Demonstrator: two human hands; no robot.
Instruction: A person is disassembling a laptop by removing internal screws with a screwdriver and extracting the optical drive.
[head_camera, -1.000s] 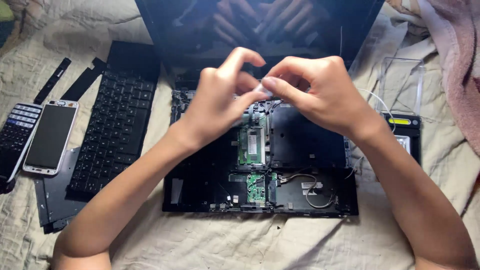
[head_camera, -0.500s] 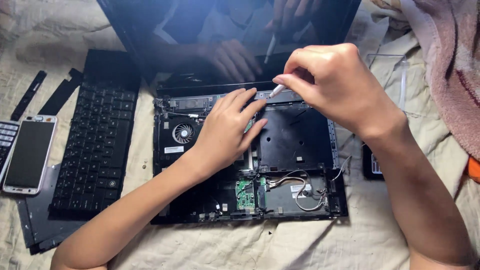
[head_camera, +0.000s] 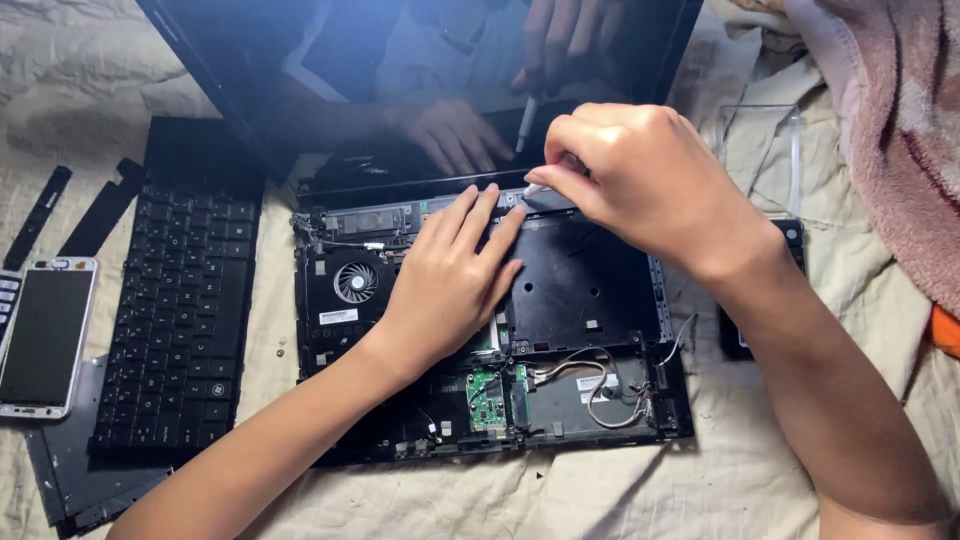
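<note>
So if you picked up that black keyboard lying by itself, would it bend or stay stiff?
The keyboard would probably flex a little: it looks like a thin flat panel taken out of the laptop base. It is likely light for its size. Lying flat on the wrinkled cloth, it should not roll, though it might be fragile if twisted.

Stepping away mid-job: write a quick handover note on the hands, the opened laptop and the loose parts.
Left hand: flat, palm down on the open laptop base, holding nothing.
Right hand: pinching a thin tool with its tip at the base's rear edge by the hinge.
Done: keyboard is off, lying left of the base; fan and green board exposed.
Nearby: phone far left, two black strips above it.
Left: base is open, the loose parts unfitted.
</note>
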